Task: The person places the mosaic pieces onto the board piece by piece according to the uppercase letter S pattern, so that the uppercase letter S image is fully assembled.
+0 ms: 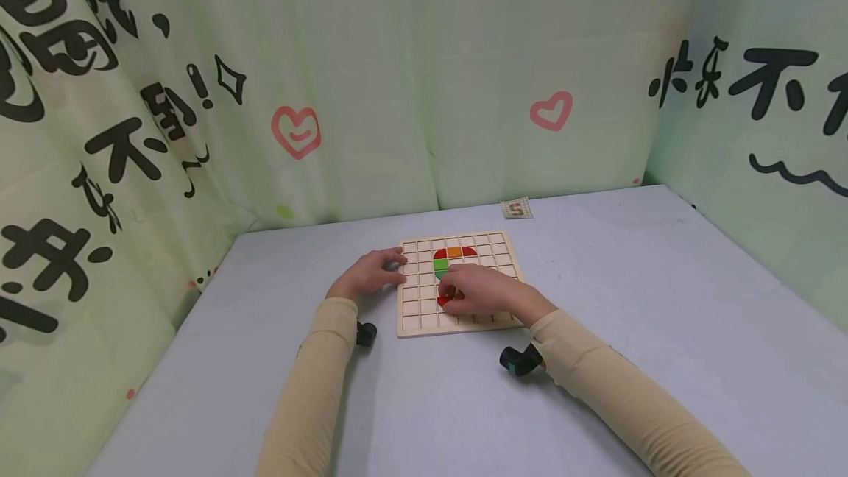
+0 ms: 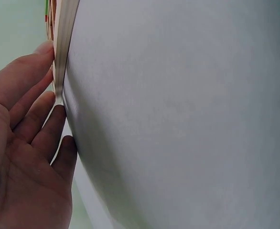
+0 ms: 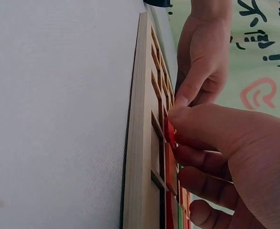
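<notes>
A wooden grid board (image 1: 411, 321) lies flat on the table. My left hand (image 1: 369, 273) rests at its left edge, thumb and fingers fairly straight and touching the side. Over the board's lower middle, my right hand (image 1: 482, 290) has its fingers curled, with thumb and forefinger at a small red piece (image 3: 169, 131) in a cell. An orange piece (image 3: 171, 167) sits beside it in the right wrist view. Farther up the grid are an orange square (image 1: 453, 252), a red rounded piece (image 1: 469, 251) and a green square (image 1: 440, 265). My right hand hides several cells.
A small patterned card (image 1: 517, 208) lies behind the board, near the table's back edge. The white table (image 1: 596, 263) is bordered by a pale green curtain (image 1: 424, 94) with black lettering and pink hearts. Dark wrist cameras (image 1: 520, 361) hang beneath the sleeves.
</notes>
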### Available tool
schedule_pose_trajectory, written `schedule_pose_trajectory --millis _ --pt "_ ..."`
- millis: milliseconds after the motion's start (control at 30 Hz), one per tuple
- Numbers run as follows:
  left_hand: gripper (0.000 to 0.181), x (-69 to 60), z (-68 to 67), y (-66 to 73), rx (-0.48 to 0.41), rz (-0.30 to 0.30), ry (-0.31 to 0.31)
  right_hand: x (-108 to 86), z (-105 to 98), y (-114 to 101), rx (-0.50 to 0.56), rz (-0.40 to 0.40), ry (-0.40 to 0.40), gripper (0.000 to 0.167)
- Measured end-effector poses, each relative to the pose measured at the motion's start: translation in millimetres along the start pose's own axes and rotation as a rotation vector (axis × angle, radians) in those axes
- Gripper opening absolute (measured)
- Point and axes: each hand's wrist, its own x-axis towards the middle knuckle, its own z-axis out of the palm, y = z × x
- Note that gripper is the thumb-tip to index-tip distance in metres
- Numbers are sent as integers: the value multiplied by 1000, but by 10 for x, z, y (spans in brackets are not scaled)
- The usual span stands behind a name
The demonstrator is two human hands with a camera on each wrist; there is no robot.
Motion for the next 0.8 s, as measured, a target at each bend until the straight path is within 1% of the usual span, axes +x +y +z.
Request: schedule_pose_trajectory --millis 300,567,800 --pt "43 4 -1 -8 7 5 2 13 20 -4 -12 5 15 9" --pt "42 14 -4 -32 3 30 -4 10 28 -1 -6 13 17 8" --pt "41 17 -5 -25 3 22 -1 6 29 -16 -9 23 23 9"
